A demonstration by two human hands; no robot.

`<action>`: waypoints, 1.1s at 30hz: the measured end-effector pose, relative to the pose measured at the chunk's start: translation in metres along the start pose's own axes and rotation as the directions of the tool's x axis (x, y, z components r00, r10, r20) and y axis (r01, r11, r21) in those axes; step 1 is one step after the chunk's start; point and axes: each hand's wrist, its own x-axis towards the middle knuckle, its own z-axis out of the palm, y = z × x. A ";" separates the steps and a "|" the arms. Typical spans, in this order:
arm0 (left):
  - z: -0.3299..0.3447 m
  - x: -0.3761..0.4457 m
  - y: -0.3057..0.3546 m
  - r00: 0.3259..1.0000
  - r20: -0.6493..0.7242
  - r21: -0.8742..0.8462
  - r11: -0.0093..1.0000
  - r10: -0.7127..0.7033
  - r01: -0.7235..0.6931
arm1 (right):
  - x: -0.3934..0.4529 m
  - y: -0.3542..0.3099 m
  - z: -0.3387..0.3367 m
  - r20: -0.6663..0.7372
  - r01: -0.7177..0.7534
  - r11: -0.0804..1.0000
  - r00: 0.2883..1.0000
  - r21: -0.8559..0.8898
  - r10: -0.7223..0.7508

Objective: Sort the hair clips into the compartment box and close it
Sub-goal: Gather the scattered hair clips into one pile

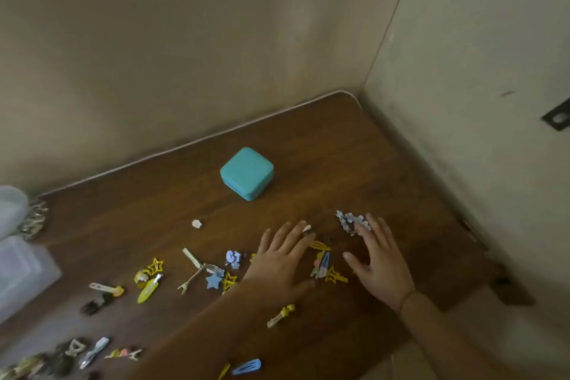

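Observation:
A closed teal box [246, 173] sits on the brown table [354, 157], beyond both hands. Several hair clips lie scattered across the table's near part: yellow star clips [155, 265], a blue star clip [213, 281], a blue snap clip [246, 366] and others. My left hand [283, 256] lies flat with spread fingers over clips in the middle. My right hand [379, 259] is spread too, its fingertips touching a grey-blue clip [350, 220]. A small bunch of clips [324, 265] lies between the two hands. Neither hand holds anything.
Walls close the table in at the back and right, meeting in a corner. A clear plastic container [21, 268] stands at the left edge with a metal chain-like heap [34, 222] behind it. A small white bit [196, 223] lies left of my left hand.

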 end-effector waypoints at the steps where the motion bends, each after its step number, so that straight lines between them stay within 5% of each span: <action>1: 0.004 0.005 0.004 1.000 -0.009 0.015 1.000 0.019 -0.018 | 0.005 0.005 0.000 0.016 0.027 0.999 1.000 -0.023 -0.027; 5: 0.016 0.021 0.011 0.999 -0.001 0.068 0.997 0.038 -0.037 | 0.028 0.011 0.002 0.065 0.121 0.988 0.991 -0.098 -0.115; 11: 0.034 0.009 -0.002 0.959 -0.061 0.176 0.949 0.277 -0.262 | 0.031 0.003 0.020 0.081 0.252 0.953 0.967 -0.171 -0.241; 15: 0.031 -0.007 -0.015 0.903 -0.218 0.076 0.929 0.369 -0.362 | 0.019 -0.013 0.034 0.109 0.384 0.921 0.920 -0.070 -0.376; 19: 0.019 -0.022 -0.037 0.885 -0.421 0.043 0.979 0.199 -0.200 | 0.014 -0.024 0.041 0.100 0.418 0.908 0.903 0.020 -0.418; 24: 0.013 -0.047 -0.066 0.912 -0.306 -0.003 0.958 -0.273 0.286 | 0.020 -0.042 0.048 0.112 0.378 0.923 0.923 -0.070 -0.369; 28: 0.020 -0.070 -0.071 0.935 -0.199 0.014 0.953 -0.295 0.304 | 0.011 -0.066 0.060 0.162 0.432 0.898 0.895 -0.088 -0.415; 33: 0.027 -0.088 -0.075 0.944 -0.234 -0.036 0.972 -0.233 0.231 | -0.004 -0.107 0.079 0.199 0.495 0.867 0.857 -0.058 -0.476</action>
